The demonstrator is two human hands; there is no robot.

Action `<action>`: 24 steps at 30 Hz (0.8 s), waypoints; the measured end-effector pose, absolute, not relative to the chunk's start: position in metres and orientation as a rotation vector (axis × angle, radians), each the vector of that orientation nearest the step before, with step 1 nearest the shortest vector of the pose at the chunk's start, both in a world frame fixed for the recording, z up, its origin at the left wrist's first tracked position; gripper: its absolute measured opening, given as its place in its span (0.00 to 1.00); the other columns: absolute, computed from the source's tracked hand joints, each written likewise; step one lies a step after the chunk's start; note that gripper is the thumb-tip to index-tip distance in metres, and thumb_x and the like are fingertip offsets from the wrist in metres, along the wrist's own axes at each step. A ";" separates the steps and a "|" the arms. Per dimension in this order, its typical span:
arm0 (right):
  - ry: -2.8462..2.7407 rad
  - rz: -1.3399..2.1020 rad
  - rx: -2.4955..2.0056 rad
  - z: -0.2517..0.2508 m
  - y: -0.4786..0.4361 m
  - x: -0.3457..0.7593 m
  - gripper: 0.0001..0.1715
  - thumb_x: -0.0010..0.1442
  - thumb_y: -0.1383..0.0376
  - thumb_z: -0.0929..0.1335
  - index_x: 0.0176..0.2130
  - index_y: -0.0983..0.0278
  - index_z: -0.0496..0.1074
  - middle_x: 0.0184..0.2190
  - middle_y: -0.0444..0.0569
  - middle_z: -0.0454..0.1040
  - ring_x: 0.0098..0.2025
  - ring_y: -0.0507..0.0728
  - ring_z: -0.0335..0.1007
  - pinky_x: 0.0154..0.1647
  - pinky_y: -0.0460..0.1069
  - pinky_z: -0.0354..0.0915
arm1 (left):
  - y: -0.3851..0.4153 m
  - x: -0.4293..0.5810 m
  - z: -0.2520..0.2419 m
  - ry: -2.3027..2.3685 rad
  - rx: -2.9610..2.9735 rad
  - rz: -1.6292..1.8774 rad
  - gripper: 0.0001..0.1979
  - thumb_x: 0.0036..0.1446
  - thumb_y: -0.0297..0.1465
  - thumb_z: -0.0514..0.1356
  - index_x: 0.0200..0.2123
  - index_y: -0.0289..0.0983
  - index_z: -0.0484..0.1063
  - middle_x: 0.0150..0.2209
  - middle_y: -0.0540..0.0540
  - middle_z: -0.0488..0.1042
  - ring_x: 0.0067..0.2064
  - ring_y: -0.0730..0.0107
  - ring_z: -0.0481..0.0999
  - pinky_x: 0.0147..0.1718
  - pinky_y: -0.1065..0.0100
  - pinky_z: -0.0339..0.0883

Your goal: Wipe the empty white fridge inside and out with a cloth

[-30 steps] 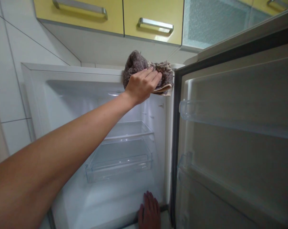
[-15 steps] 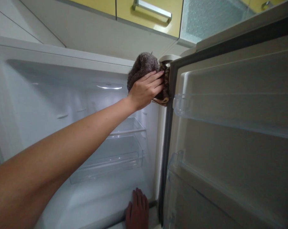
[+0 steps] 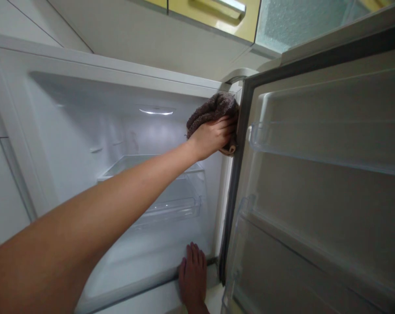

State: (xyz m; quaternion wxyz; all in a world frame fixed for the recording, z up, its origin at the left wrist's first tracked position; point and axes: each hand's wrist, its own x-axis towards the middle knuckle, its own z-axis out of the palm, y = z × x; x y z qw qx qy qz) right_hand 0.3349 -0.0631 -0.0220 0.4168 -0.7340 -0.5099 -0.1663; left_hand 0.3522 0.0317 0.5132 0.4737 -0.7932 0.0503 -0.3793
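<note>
Where one bare left arm [image 3: 96, 209] slants up from lower left: one white refrigerator compartment [image 3: 69, 144], one lit curved lamp [image 3: 156, 111] at upper centre.
Right hand [image 3: 194, 274]: one, lower centre, on the compartment's front edge, four fingers close together, thumb apart.
Left hand [image 3: 212, 137]: one, upper centre-right, fingers clamped on one dark-brown bunched towelling cloth [image 3: 212, 109].
Cloth: at the compartment's upper right corner.
Door [image 3: 315, 205]: one, open, white, right half, at least two clear plastic racks [image 3: 282, 139].
</note>
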 end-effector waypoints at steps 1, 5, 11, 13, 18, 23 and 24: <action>-1.285 -0.416 -1.846 -0.021 -0.063 0.335 0.27 0.75 0.67 0.60 0.64 0.65 0.77 0.67 0.56 0.74 0.69 0.64 0.68 0.75 0.62 0.56 | 0.033 0.354 0.507 0.125 -1.912 -0.964 0.19 0.75 0.24 0.50 0.56 0.28 0.79 0.59 0.38 0.83 0.72 0.61 0.71 0.74 0.58 0.64; -1.313 -0.416 -1.882 -0.017 -0.065 0.335 0.27 0.73 0.67 0.61 0.64 0.65 0.77 0.66 0.56 0.75 0.69 0.64 0.68 0.76 0.62 0.56 | 0.032 0.357 0.473 0.124 -1.865 -0.996 0.18 0.73 0.23 0.52 0.57 0.27 0.78 0.58 0.38 0.83 0.70 0.59 0.73 0.73 0.61 0.65; -1.321 -0.414 -1.912 -0.014 -0.066 0.335 0.28 0.71 0.70 0.61 0.64 0.66 0.77 0.67 0.56 0.74 0.70 0.64 0.68 0.76 0.62 0.55 | 0.019 0.350 0.419 0.037 -1.917 -0.876 0.20 0.70 0.21 0.54 0.61 0.29 0.76 0.65 0.39 0.79 0.72 0.61 0.70 0.75 0.62 0.61; -1.328 -0.415 -1.918 -0.014 -0.066 0.334 0.28 0.71 0.70 0.61 0.64 0.67 0.77 0.67 0.57 0.74 0.70 0.64 0.67 0.77 0.61 0.54 | 0.013 0.349 0.407 -0.004 -2.010 -0.836 0.22 0.71 0.21 0.53 0.64 0.28 0.73 0.69 0.36 0.74 0.75 0.60 0.66 0.77 0.61 0.58; -1.357 -0.437 -1.931 -0.015 -0.066 0.334 0.29 0.72 0.71 0.60 0.65 0.69 0.76 0.67 0.57 0.74 0.71 0.64 0.66 0.78 0.61 0.53 | 0.003 0.351 0.387 -0.084 -2.184 -0.745 0.24 0.73 0.22 0.50 0.68 0.25 0.68 0.72 0.35 0.69 0.76 0.60 0.64 0.77 0.60 0.57; -1.359 -0.443 -1.943 -0.020 -0.064 0.334 0.29 0.72 0.70 0.60 0.66 0.68 0.75 0.68 0.57 0.73 0.72 0.64 0.65 0.77 0.61 0.55 | -0.005 0.351 0.367 -0.134 -2.184 -0.698 0.24 0.72 0.22 0.51 0.68 0.25 0.69 0.71 0.33 0.71 0.76 0.58 0.64 0.77 0.60 0.58; -1.358 -0.445 -1.942 -0.020 -0.064 0.334 0.29 0.72 0.70 0.60 0.65 0.68 0.75 0.68 0.57 0.73 0.72 0.64 0.65 0.77 0.61 0.55 | -0.007 0.350 0.362 -0.141 -2.191 -0.684 0.24 0.71 0.22 0.51 0.67 0.25 0.70 0.70 0.33 0.72 0.76 0.58 0.64 0.76 0.60 0.58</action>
